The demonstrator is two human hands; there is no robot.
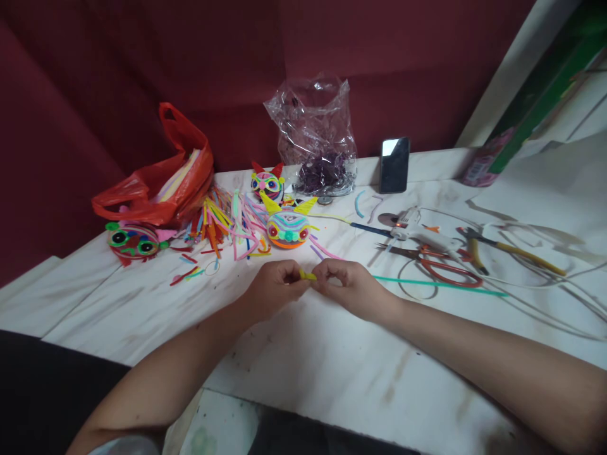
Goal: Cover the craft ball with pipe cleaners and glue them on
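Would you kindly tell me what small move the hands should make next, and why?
I would probably try a gentle bend in the short yellow piece, since the left hand pinches one end and the right hand is closed at the other, so it looks steadied from both sides.

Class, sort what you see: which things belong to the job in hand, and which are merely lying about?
Likely part of the job:
yellow piece, in left hand and right hand
decorated heads
fuzzy strips
glue gun
scissors
pliers

Probably just lying about:
upright phone
clear plastic bag, dark contents unclear
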